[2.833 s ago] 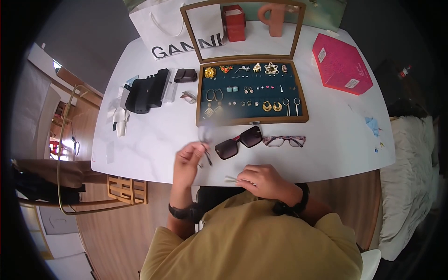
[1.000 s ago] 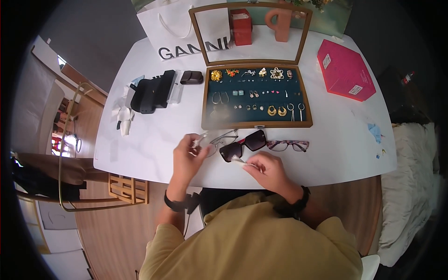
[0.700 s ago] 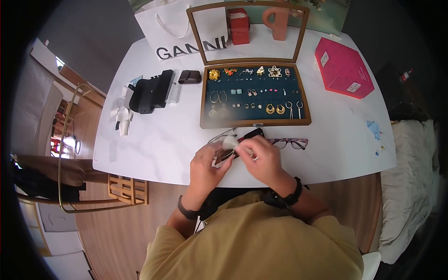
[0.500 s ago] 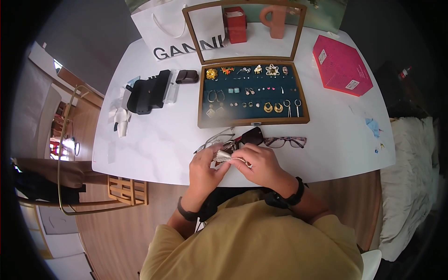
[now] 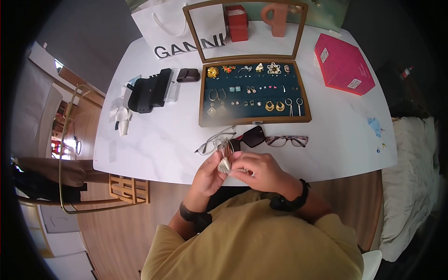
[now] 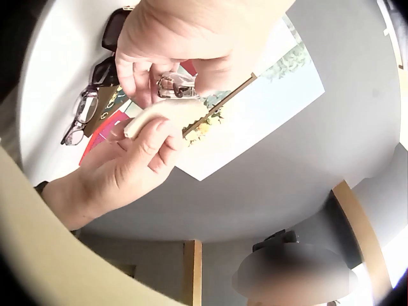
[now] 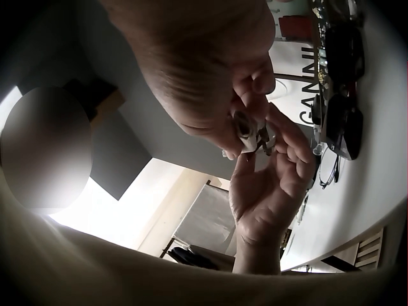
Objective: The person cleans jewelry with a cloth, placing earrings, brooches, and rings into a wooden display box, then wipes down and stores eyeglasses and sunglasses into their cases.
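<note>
In front of my chest, my left hand [image 5: 208,174] grips a small pair of glasses [image 5: 226,147] with brownish lenses, lenses facing up. My right hand [image 5: 261,171] pinches a cream-white cloth [image 6: 159,113] against their lower part, fingertips close to the left thumb. Fingers cover much of the glasses in both wrist views. Just beyond the hands lie metal-framed glasses [image 5: 215,141], dark square sunglasses [image 5: 253,136] partly behind the hands, and patterned-frame glasses [image 5: 287,141] to the right.
A wooden jewellery case [image 5: 254,122], glass lid raised, stands behind the glasses. Left are a black case [image 5: 148,93], a brown pouch [image 5: 188,75] and crumpled white wrapping [image 5: 122,122]. A pink box [image 5: 344,65] and blue scraps [image 5: 374,126] lie right; a white paper bag [image 5: 177,23] stands behind.
The metal-framed glasses went from my left hand to the table. That hand now holds the brownish-lensed pair from beside the case, and my right hand has brought the cloth onto them.
</note>
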Available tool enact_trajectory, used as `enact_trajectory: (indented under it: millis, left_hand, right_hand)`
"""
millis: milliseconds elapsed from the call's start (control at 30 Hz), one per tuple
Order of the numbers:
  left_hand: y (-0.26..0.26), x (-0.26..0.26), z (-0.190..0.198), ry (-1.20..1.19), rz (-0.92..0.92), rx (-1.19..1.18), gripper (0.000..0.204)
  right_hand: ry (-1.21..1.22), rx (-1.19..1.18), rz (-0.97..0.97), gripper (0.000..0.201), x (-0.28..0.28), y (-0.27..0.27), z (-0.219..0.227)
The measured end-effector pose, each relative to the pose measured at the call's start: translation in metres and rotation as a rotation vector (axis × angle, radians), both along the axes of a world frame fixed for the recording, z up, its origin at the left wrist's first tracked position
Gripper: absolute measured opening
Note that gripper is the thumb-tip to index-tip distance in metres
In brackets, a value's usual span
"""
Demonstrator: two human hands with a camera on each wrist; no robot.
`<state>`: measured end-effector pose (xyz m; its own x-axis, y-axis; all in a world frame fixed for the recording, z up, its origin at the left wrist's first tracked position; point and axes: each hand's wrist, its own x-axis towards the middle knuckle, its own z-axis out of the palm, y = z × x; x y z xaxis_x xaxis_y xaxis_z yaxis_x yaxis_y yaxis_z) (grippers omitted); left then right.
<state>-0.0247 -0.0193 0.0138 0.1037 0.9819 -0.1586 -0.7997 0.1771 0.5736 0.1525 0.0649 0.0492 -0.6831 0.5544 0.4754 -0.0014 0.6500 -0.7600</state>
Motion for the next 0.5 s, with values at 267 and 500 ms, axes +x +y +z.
enact_trajectory:
  millis: [267,500]
  left_hand:
    - [-0.003,-0.002,-0.002,0.196,-0.076,0.010,0.046]
    - [0.004,-0.032,0.017,0.671,0.173,0.082,0.046]
  right_hand:
    - [0.086,-0.098,-0.219,0.009,0.001,0.008,0.010]
    - [-0.227,-0.039,0.111,0.012,0.017,-0.004,-0.013]
